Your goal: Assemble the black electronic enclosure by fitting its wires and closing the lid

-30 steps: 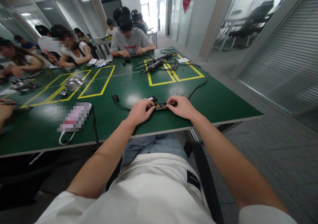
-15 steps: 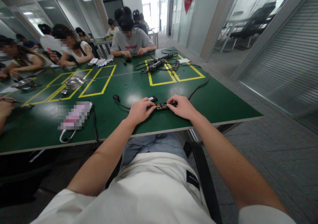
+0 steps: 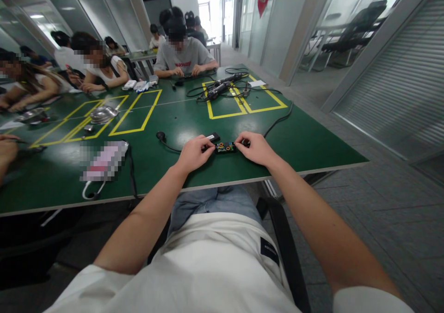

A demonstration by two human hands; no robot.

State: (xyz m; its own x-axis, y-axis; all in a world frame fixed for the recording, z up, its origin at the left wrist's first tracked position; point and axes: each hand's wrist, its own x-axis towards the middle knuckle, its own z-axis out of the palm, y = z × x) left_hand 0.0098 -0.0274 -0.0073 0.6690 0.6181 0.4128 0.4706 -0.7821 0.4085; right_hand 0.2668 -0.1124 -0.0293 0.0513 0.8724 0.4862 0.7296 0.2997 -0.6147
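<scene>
The left hand (image 3: 196, 154) and right hand (image 3: 256, 147), fingers bent but grip impossible to tell, flank the opened circuit unit (image 3: 225, 147) at the green table's (image 3: 312, 146) near side, apparently adjusting it, which calls for steady fingertips.

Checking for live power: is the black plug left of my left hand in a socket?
No, the black plug lies loose on the green tabletop.

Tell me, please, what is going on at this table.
The person's left hand and right hand are at opposite ends of a small black casing, whose coloured inner parts show. A black piece with a white label lies just beyond it on the green table; a black plug lies off to the left.
</scene>
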